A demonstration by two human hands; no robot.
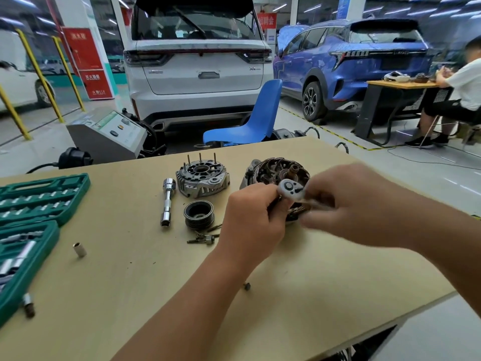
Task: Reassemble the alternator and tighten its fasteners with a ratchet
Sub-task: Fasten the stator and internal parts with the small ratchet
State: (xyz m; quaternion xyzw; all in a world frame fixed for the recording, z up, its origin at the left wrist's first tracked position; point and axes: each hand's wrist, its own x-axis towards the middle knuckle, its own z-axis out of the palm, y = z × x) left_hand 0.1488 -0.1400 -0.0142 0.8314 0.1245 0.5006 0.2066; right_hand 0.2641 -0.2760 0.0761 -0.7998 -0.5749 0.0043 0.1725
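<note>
Table (299,295), tan top. Socket case (39,199), green, open, at left edge. Alternator body (263,170), far side, its front half hidden by both hands. End cover (203,179) just left of it; pulley (199,213) and long socket (168,201) near. Left hand (250,220) curled, contents hidden. Right hand (356,204), blurred, grips ratchet (291,190) over the body. Loose bolts (204,238); small socket (80,249).

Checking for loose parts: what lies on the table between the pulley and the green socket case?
In the head view, the long chrome socket extension lies between the pulley and the green socket case; otherwise bare table.
</note>
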